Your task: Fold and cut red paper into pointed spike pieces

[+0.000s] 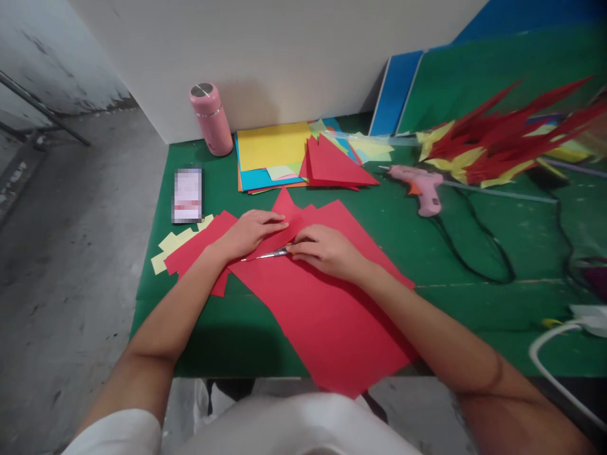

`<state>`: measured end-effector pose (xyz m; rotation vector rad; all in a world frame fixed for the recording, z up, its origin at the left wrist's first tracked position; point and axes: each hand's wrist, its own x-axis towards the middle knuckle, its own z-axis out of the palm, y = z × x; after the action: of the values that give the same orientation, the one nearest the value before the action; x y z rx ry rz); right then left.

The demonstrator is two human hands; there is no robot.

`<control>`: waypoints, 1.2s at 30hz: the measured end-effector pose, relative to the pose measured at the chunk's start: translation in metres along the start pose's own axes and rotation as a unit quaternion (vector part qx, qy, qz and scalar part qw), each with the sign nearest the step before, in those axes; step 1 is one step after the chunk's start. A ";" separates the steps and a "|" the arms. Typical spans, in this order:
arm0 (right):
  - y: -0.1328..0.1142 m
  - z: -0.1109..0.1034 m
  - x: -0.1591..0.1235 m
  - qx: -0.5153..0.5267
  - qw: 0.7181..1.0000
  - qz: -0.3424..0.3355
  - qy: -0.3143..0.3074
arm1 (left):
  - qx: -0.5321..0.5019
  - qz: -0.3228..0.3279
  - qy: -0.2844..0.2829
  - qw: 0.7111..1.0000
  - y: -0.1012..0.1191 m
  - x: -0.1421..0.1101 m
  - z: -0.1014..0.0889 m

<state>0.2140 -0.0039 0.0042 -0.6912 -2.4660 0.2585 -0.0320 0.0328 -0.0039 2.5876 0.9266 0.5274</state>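
Note:
A large red paper sheet (327, 316) lies on the green table (403, 234) and hangs over its near edge. My left hand (249, 230) rests with closed fingers on a folded red piece (289, 218) at the sheet's far corner, pressing it down. My right hand (327, 249) is curled round the handles of a pair of scissors (268, 255), whose metal blades point left under the folded piece. More red and pale yellow cut pieces (190, 249) lie to the left of my left hand.
A pink bottle (211, 118) and a phone (188, 194) sit at the back left. A stack of coloured paper (272, 155) with red triangles (332, 164) is behind. A pink glue gun (422, 188) with black cord, and red-yellow paper spikes (502, 142), lie right.

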 end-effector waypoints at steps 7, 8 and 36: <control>0.003 -0.003 -0.001 0.024 0.999 -0.045 -0.013 | 0.019 0.003 -0.004 1.000 0.001 0.000 0.000; 0.003 -0.005 -0.002 0.030 0.998 -0.050 -0.017 | 0.020 0.006 -0.002 1.000 0.000 0.000 0.001; 0.045 -0.024 -0.002 -0.089 0.990 0.105 -0.024 | -0.070 -0.034 -0.043 0.996 0.035 0.001 -0.013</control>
<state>0.2477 0.0334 0.0082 -1.0350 -2.4828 0.1359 -0.0187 0.0099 0.0232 2.4243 0.9103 0.4433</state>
